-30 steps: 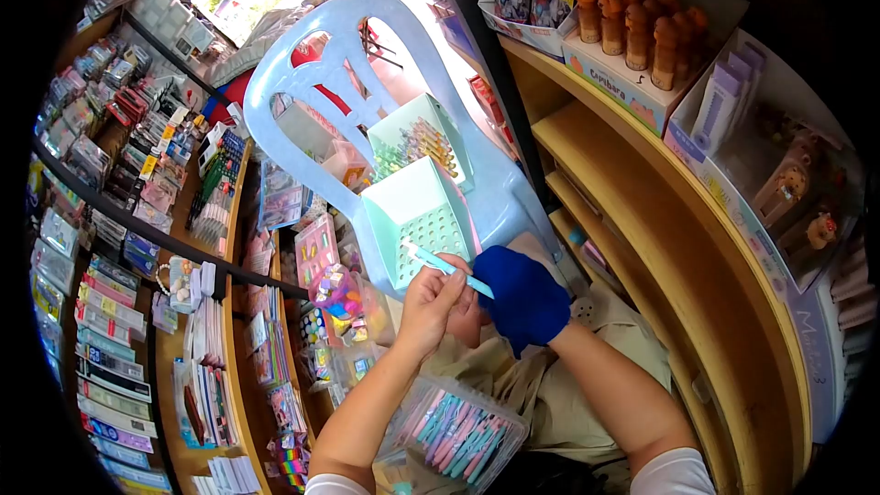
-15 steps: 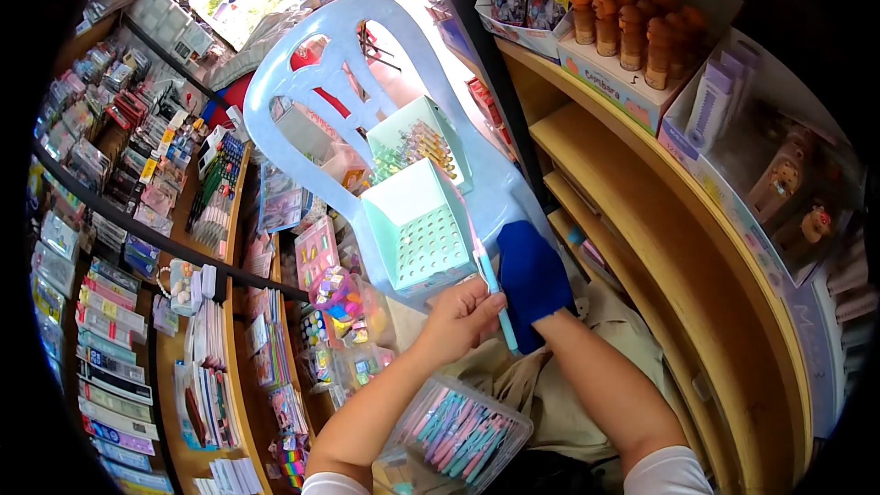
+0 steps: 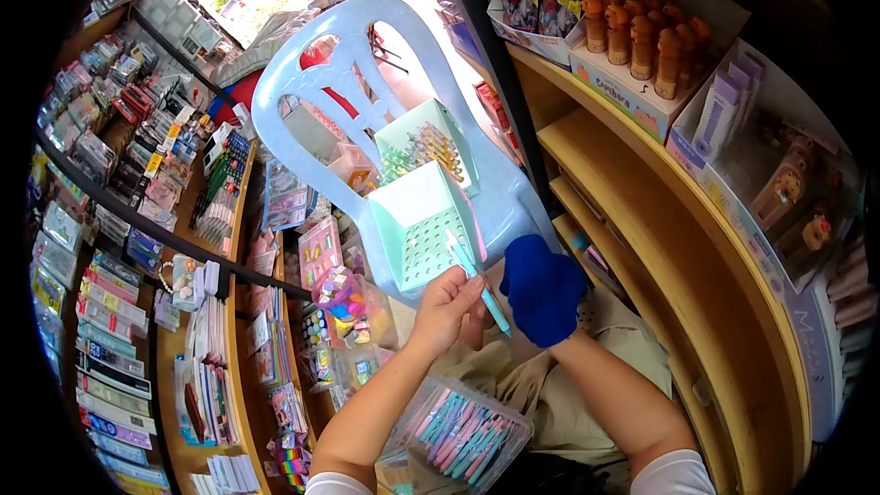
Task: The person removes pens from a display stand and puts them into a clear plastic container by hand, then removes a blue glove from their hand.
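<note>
A light-blue pen (image 3: 496, 312) is pinched between the thumb and fingers of my left hand (image 3: 447, 307), slanting across the front of the mint-green basket. A dark blue cloth covering (image 3: 543, 289) envelops my right hand (image 3: 548, 298); its fingers are hidden beneath, and I cannot tell whether it is worn or gripped. This hand is just right of the pen, apart from it. Perforated holes mark the mint-green basket (image 3: 390, 243), which sits on a pale blue plastic chair (image 3: 504, 192). Behind it stands a second basket (image 3: 449, 119) with several pens or pencils inside.
By my lap, a clear plastic box (image 3: 522, 426) contains many pink and blue pens. Shelves of packaged stationery (image 3: 115, 357) run along the left. On the right are curved wooden shelves (image 3: 678, 247), topped by a box (image 3: 623, 101) of brown capybara items.
My left hand has tilted the pen and drawn it slightly left. The blue-covered right hand has moved apart from the pen, and its covering looks rounder. The view has shifted slightly.
</note>
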